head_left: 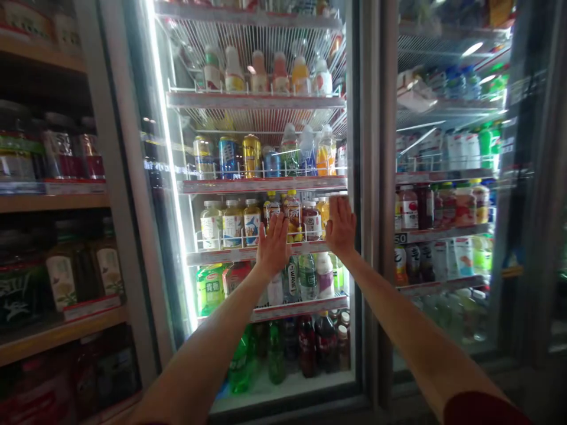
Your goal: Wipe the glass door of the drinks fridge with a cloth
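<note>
Both arms stretch forward to a lit drinks fridge, at the height of a shelf [230, 255] of bottled drinks. My left hand [273, 243] is open, fingers pointing up, in front of yellow-capped brown tea bottles [292, 209]. Further right, my right hand [341, 225] is raised with its fingers stretched out, beside the fridge's right frame [365, 177]; it partly covers an orange-yellow bottle [323, 212]. Between the hands stands a dark-red bottle with a white label [312, 223]. Neither hand visibly holds anything. Whether the palms touch glass I cannot tell.
Blue and gold cans [251, 156] stand on the shelf above, and green and dark soda bottles [325, 342] at the bottom. A second fridge section with bottles [465, 206] is to the right. Dim shelves [57, 203] of drinks line the left.
</note>
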{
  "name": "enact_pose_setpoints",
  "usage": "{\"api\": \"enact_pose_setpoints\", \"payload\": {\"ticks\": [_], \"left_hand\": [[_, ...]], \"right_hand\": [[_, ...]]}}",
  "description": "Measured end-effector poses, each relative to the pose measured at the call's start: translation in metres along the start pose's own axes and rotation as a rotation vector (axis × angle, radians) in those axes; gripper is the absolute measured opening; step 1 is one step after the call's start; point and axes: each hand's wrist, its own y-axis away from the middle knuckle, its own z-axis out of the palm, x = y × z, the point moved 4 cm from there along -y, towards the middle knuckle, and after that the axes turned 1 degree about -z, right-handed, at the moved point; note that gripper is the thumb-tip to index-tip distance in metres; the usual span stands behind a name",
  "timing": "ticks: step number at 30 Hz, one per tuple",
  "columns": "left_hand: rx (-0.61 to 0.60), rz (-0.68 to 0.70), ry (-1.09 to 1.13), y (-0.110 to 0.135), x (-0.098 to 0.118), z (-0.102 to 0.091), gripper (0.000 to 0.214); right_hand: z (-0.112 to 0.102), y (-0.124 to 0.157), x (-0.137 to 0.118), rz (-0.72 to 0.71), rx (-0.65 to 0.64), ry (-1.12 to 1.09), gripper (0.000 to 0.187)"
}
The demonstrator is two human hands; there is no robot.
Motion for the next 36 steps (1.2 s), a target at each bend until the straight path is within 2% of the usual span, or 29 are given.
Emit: {"api": "enact_pose_setpoints", "payload": {"ticks": [2,3,7,8,9,12,14,17,19,24,25,27,30,33,36], "left_hand": [[0.016,-0.021,0.002,-0.002,-0.008,-0.005,0.073],[0.022,-0.030,0.005,-0.003,-0.012,-0.007,0.072],[0.021,-0.075,0.014,-0.005,-0.024,-0.013,0.068],[0.021,-0.094,0.012,-0.005,-0.028,-0.014,0.068],[0.023,-0.112,0.006,-0.005,-0.033,-0.017,0.068],[0.038,-0.154,-0.025,-0.002,-0.052,-0.025,0.067],[0.055,-0.175,-0.052,0.001,-0.066,-0.032,0.065],[0.082,-0.200,-0.081,0.007,-0.083,-0.040,0.060],[0.093,-0.204,-0.090,0.010,-0.093,-0.045,0.059],[0.107,-0.207,-0.097,0.017,-0.116,-0.057,0.058],[0.102,-0.213,-0.102,0.018,-0.120,-0.059,0.058],[0.086,-0.233,-0.114,0.021,-0.128,-0.062,0.058],[0.077,-0.258,-0.122,0.027,-0.135,-0.065,0.058],[0.112,-0.227,-0.096,0.029,-0.133,-0.067,0.057],[0.125,-0.128,0.011,0.023,-0.117,-0.068,0.053]], "right_hand": [[-0.001,-0.006,-0.002,0.107,0.004,0.025,0.061],[0.000,-0.008,-0.009,0.095,-0.009,0.032,0.061],[0.006,-0.007,-0.052,-0.202,-0.098,0.004,0.060],[0.007,-0.008,-0.060,-0.238,-0.098,-0.007,0.060],[0.007,-0.010,-0.065,-0.232,-0.080,-0.016,0.060],[0.007,-0.018,-0.071,-0.077,0.024,-0.043,0.060],[0.010,-0.020,-0.082,-0.074,0.054,-0.061,0.062],[0.018,-0.016,-0.113,-0.312,0.002,-0.079,0.065],[0.021,-0.014,-0.127,-0.396,-0.019,-0.086,0.064],[0.023,-0.026,-0.140,-0.155,0.069,-0.148,0.068],[0.024,-0.026,-0.148,-0.176,0.067,-0.167,0.069],[0.027,-0.022,-0.170,-0.311,0.023,-0.197,0.072],[0.031,-0.012,-0.200,-0.466,-0.061,-0.203,0.072],[0.034,-0.013,-0.210,-0.420,-0.068,-0.197,0.069],[0.037,-0.020,-0.209,-0.376,-0.066,-0.243,0.068]]}}
